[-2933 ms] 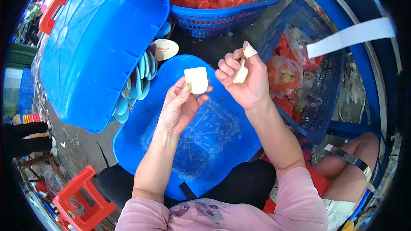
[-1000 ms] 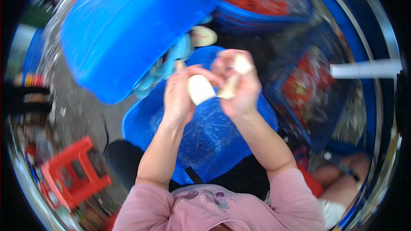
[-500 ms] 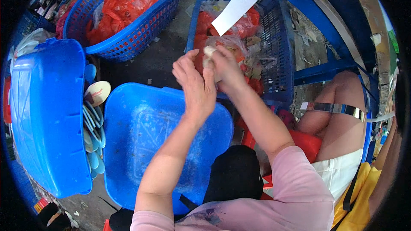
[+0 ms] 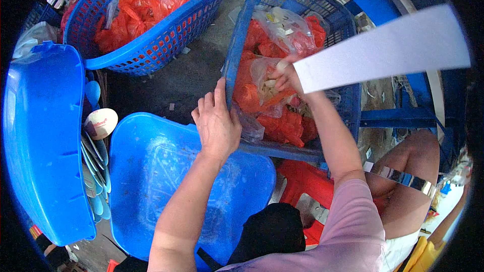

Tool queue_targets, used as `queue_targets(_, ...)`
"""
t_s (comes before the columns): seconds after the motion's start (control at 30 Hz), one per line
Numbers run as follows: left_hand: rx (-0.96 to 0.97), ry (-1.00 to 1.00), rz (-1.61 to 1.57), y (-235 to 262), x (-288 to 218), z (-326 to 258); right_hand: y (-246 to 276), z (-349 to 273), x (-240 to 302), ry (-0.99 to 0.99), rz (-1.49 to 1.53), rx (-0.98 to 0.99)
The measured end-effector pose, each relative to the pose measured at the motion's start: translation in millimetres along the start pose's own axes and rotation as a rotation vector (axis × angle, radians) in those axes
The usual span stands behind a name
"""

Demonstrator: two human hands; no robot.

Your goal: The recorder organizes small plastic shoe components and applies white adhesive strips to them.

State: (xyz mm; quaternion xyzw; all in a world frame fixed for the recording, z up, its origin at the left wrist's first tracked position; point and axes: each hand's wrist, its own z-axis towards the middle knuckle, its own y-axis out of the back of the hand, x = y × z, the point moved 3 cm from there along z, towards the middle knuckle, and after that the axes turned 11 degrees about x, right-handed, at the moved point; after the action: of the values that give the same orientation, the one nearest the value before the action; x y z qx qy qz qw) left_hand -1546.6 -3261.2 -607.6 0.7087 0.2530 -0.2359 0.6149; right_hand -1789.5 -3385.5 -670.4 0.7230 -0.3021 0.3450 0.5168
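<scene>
The right hand [image 4: 287, 76] is inside the blue crate [image 4: 242, 45], fingers pinched on a clear bag [image 4: 264, 78] that lies on the red bags [image 4: 285, 123]. The left hand [image 4: 218, 123] rests flat and spread on the crate's near edge, holding nothing. The bag is just beyond the left hand, so the right hand is nearer.

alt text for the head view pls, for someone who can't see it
Seen from above, a person's right hand reaches into a blue mesh crate of red and clear plastic bags while the left hand rests on the crate's near corner. A blue tub sits in front of the person, and a second blue basket of red bags stands further left.
</scene>
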Motion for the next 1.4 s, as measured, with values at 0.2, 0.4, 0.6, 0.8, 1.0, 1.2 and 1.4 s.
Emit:
queue_targets(0.2, -0.008, -0.048, -0.039, -3, 2, 0, 55, 63, 7, -0.093, -1.006, -0.464)
queue_targets(0.4, -0.029, -0.066, -0.037, -3, 2, 0, 64, 111, -30, -0.386, -0.916, -0.154)
queue_targets(0.6, -0.021, -0.047, -0.051, -2, 0, 1, 115, 147, -67, -0.189, -0.685, -0.482)
queue_targets(0.8, 0.026, 0.048, -0.063, 1, 0, -1, 120, 122, 11, -0.023, -0.404, -0.677)
queue_targets(1.0, -0.069, -0.042, 0.013, -6, -1, -1, 105, 53, 85, 0.242, -0.145, -0.749)
queue_targets(1.2, -0.221, -0.11, 0.035, 11, -7, -14, 67, -66, 181, 0.619, 0.294, -0.689)
queue_targets(1.4, -0.311, -0.594, -0.295, 93, -22, -86, 30, -180, 275, 0.996, 0.353, -0.346)
